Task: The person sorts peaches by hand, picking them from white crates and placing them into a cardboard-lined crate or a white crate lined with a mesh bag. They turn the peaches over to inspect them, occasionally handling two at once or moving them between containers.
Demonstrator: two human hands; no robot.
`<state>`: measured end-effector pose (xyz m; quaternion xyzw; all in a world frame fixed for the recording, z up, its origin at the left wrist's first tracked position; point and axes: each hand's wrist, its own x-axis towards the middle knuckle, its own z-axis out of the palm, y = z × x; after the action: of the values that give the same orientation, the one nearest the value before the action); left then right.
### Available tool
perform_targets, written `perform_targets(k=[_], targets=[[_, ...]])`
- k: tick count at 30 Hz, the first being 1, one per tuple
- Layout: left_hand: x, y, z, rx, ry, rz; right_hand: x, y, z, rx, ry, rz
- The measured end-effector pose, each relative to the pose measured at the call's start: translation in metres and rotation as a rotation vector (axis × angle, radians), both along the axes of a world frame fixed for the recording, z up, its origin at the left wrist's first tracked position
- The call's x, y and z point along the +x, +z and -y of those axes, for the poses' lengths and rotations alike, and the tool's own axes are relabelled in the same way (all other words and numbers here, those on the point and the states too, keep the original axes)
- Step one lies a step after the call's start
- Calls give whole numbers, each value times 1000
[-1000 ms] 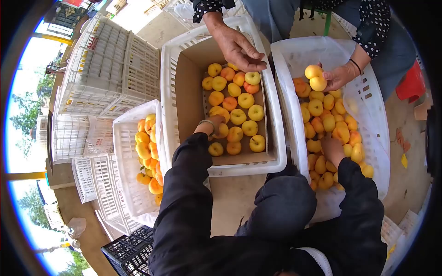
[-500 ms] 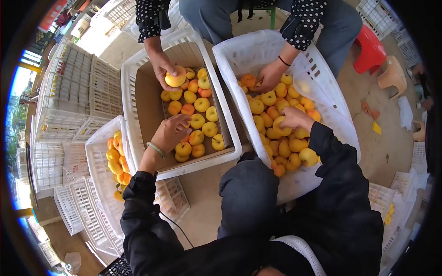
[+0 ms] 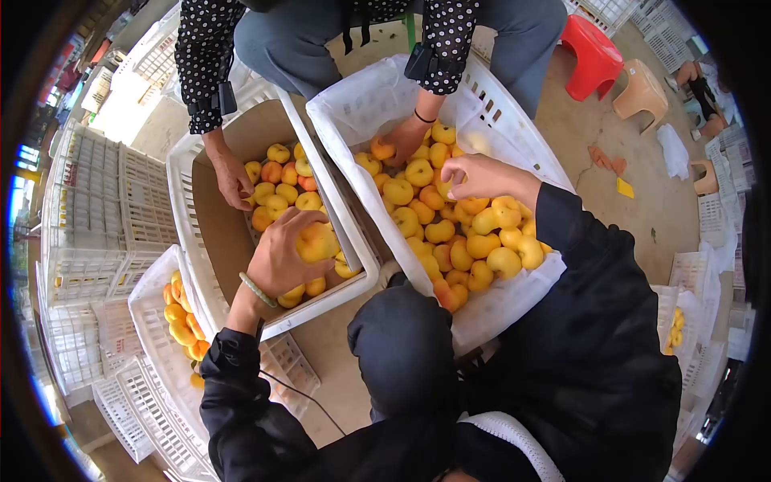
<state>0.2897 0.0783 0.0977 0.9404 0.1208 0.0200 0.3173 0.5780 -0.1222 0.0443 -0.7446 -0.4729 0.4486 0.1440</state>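
Note:
My left hand point(image 3: 281, 255) is over the near side of the cardboard-lined white crate point(image 3: 376, 273), fingers and thumb curled round a yellow flat peach point(image 3: 316, 243). Several flat peaches point(image 3: 275, 206) lie below it in that crate. My right hand point(image 3: 488, 178) hovers above the heap of flat peaches point(image 3: 482, 245) in the cloth-lined white crate point(image 3: 526, 145). Its fingers are bent and apart, with no fruit visible in them.
Opposite me, a co-worker's one hand point(image 3: 233, 183) is in the cardboard-lined crate, the other point(image 3: 405, 138) at a peach in the cloth-lined one. Stacked white crates point(image 3: 84, 201) stand left, beside a smaller peach-filled crate point(image 3: 152, 277). Red point(image 3: 590, 56) and beige point(image 3: 641, 88) stools stand right.
My left hand, empty before, now holds a peach. My right hand has come up off the peach it was gripping. The co-worker's left-side hand no longer shows its peach. The view has shifted.

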Motion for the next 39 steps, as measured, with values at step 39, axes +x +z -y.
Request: perform_targets(k=[39], targets=[[-52,-111,-98,-491,147,-648,37,-81,76,-335,219,440]])
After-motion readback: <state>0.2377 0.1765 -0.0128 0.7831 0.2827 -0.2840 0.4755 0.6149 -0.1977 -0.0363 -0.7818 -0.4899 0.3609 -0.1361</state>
